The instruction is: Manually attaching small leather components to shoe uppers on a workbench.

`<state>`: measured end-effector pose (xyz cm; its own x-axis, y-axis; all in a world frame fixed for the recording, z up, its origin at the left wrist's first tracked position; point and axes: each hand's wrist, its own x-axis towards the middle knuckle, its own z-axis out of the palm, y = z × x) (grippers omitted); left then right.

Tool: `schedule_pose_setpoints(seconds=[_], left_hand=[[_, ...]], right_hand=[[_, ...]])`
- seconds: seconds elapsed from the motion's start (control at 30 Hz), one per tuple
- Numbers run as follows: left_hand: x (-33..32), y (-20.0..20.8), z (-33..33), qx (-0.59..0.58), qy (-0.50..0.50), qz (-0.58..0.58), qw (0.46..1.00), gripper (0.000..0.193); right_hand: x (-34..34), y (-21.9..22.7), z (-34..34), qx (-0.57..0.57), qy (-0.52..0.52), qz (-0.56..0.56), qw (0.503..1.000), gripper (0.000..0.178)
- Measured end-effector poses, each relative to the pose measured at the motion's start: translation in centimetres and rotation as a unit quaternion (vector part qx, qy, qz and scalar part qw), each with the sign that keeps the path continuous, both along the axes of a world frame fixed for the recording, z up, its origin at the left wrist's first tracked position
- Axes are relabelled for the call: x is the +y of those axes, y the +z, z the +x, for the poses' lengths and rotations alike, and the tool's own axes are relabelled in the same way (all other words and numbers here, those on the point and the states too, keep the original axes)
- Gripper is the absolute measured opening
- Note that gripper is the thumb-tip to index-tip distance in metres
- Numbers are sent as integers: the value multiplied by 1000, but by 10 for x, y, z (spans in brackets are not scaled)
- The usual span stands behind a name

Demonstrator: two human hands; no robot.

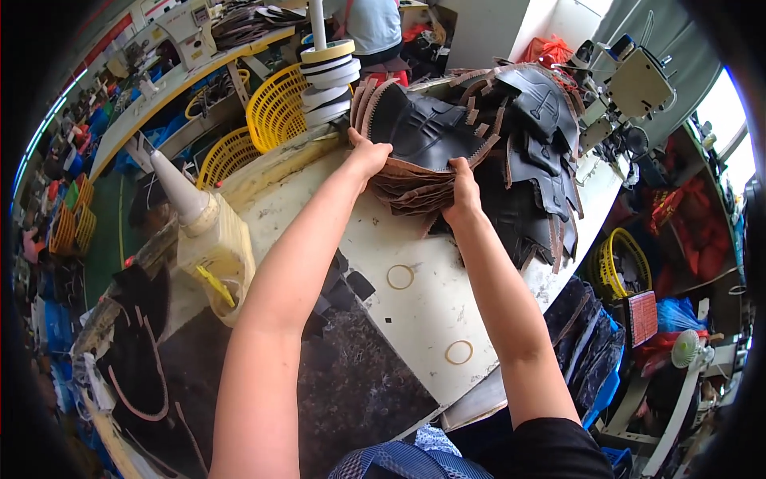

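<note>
Both arms reach out over the white worktable (pixel 383 335). A stack of black leather shoe uppers (pixel 419 128) with brown undersides and zigzag-cut edges is held between my hands. My left hand (pixel 369 157) grips its left side, fingers closed round the edge. On the near right edge, my right hand (pixel 464 190) is closed with the thumb on top; its other fingers are mostly hidden beneath. Right beside the stack lies a larger heap of similar black leather pieces (pixel 536 152), spread over the table's far right part.
Two rubber bands (pixel 400 276) lie on the table near a dark mat (pixel 351 391). A cream glue bottle (pixel 211 239) stands left. Rolls of tape (pixel 329 76) sit on a post at the far edge. Yellow baskets (pixel 279 104) and a seated person (pixel 375 28) are beyond; a sewing machine (pixel 638 80) stands right.
</note>
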<state>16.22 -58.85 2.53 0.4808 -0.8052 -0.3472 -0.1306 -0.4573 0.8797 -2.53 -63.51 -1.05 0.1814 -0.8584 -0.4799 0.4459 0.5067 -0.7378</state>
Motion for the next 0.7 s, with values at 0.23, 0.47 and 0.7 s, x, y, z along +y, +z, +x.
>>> schedule_pose_setpoints(seconds=[0.23, 0.47, 0.7], left_hand=[[66, 39, -8, -3, 102, -90, 991, 104], [352, 89, -36, -216, -180, -276, 919, 14], [564, 90, -63, -240, -60, -202, 948, 19]], right_hand=[[46, 36, -16, -77, -39, -88, 992, 43], [212, 155, -94, -238, 199, -360, 880, 31], [324, 252, -120, -435, 384, -544, 606, 11]])
